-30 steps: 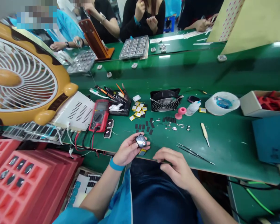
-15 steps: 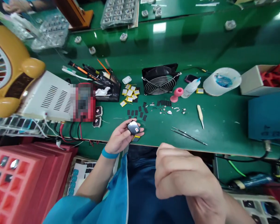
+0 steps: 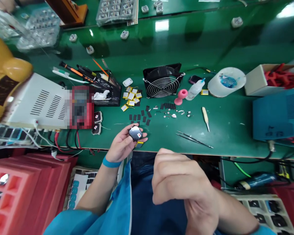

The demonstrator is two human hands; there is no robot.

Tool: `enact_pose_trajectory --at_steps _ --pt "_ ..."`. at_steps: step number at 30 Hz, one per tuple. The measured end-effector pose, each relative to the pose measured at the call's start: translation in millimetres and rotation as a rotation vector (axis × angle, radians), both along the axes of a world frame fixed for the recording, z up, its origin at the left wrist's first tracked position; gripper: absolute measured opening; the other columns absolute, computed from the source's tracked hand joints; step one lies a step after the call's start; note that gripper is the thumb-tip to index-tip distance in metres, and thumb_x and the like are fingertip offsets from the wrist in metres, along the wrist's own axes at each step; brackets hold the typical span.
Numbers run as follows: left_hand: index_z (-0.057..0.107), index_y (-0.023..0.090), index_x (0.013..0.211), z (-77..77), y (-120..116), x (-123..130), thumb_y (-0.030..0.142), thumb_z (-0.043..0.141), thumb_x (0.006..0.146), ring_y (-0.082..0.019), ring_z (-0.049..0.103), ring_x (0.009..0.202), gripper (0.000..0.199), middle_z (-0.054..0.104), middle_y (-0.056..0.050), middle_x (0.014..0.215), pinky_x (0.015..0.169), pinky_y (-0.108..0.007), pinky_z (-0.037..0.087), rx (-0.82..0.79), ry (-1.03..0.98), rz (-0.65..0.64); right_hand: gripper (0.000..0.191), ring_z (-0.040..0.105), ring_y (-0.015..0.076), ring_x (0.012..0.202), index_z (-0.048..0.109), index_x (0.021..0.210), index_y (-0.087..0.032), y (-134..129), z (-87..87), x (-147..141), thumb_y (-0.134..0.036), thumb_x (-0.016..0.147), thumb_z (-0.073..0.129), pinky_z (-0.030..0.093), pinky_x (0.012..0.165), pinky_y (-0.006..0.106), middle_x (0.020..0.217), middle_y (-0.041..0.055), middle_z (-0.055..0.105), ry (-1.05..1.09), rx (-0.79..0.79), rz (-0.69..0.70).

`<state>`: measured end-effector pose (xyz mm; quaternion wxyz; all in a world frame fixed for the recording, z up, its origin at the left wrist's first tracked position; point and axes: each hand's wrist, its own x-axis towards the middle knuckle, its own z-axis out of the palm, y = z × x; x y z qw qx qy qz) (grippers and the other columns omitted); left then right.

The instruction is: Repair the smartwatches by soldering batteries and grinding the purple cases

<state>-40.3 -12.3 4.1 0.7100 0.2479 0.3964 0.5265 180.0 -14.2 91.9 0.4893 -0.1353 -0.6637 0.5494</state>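
My left hand (image 3: 122,142) holds a smartwatch case (image 3: 136,133), dark and rounded-square, with a glossy face and a small white-and-red sticker. Thumb and fingers grip its edges above the bench's front edge. Just beneath that hand, a yellow-edged battery (image 3: 139,144) lies on the bench. My right hand (image 3: 178,179) is raised close to the camera over my lap, its fingers curled; anything inside them is hidden. Beyond it on the green bench (image 3: 159,138) are black tweezers (image 3: 194,139) and a pale-handled pick (image 3: 205,119). Several black pads (image 3: 142,113) lie past the left hand.
A black fan (image 3: 163,81) stands at the back, with batteries (image 3: 131,95) piled left of it. To its right are a pink stand (image 3: 180,97), a bottle (image 3: 195,89) and a white tub (image 3: 226,83). A blue box (image 3: 278,114) sits right; red foam trays (image 3: 12,192) stand lower left.
The view has swung slightly, so the bench items sit farther left. My right fist has shifted a little left, towards the left hand. The left hand keeps its hold on the smartwatch case.
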Motion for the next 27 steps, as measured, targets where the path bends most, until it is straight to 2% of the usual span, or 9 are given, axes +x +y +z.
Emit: enact_pose_trajectory --at_steps 3,5,7,11,13,18,27 --pt "0.070 0.022 0.127 -0.2 -1 -1 0.031 0.089 0.082 -0.028 0.075 0.105 0.050 0.073 -0.009 0.117 0.112 -0.061 0.051 -0.011 0.005 0.004 0.053 0.056 0.0126 0.064 0.062 0.077 -0.020 4 -5.5 -2 -0.070 0.096 0.058 0.040 0.067 0.033 0.066 -0.0014 0.062 -0.122 0.035 -0.037" --pt "0.070 0.023 0.127 -0.2 -2 0 0.032 0.089 0.082 -0.029 0.075 0.107 0.050 0.074 -0.008 0.117 0.112 -0.061 0.051 -0.015 0.001 0.009 0.045 0.058 0.0123 0.065 0.062 0.076 -0.020 10 -16.3 -1 -0.060 0.097 0.064 0.042 0.068 0.031 0.066 -0.0015 0.063 -0.224 0.038 -0.040" --pt "0.070 0.022 0.127 -0.5 -2 0 0.032 0.089 0.083 -0.030 0.075 0.109 0.049 0.074 -0.009 0.117 0.110 -0.060 0.054 -0.012 -0.010 0.010 0.041 0.059 0.0119 0.066 0.063 0.075 -0.020 19 -33.7 1 -0.053 0.099 0.064 0.044 0.067 0.028 0.068 -0.0009 0.065 -0.319 -0.008 -0.042" --pt "0.070 0.021 0.127 -1.2 -2 0 0.030 0.087 0.084 -0.029 0.075 0.110 0.047 0.075 -0.010 0.117 0.104 -0.051 0.059 0.010 -0.040 -0.003 0.044 0.056 0.0116 0.060 0.063 0.070 -0.019 34 -74.0 6 -0.049 0.103 0.058 0.042 0.058 0.025 0.066 0.0004 0.062 -0.497 -0.098 -0.140" --pt "0.070 0.021 0.128 -1.1 -2 0 0.029 0.086 0.085 -0.029 0.075 0.111 0.046 0.075 -0.010 0.117 0.103 -0.049 0.060 0.014 -0.054 -0.008 0.043 0.055 0.0122 0.060 0.061 0.070 -0.020 37 -86.4 9 -0.045 0.104 0.056 0.043 0.057 0.026 0.067 0.0007 0.062 -0.517 -0.103 -0.176" --pt "0.069 0.020 0.129 -2.6 -5 0 0.029 0.086 0.085 -0.029 0.075 0.110 0.048 0.073 -0.010 0.118 0.101 -0.046 0.060 0.028 -0.087 -0.011 0.036 0.057 0.0122 0.060 0.061 0.071 -0.021 31 -92.0 10 -0.035 0.104 0.057 0.045 0.059 0.025 0.068 0.0001 0.062 -0.531 -0.043 -0.197" --pt "0.070 0.019 0.130 -9.0 -8 -1 0.028 0.085 0.087 -0.027 0.076 0.108 0.047 0.073 -0.011 0.118 0.098 -0.042 0.060 0.073 -0.139 -0.028 0.037 0.056 0.0112 0.057 0.055 0.069 -0.021 28 -98.9 3 -0.033 0.103 0.057 0.044 0.057 0.022 0.064 -0.0021 0.058 -0.504 0.043 -0.240"
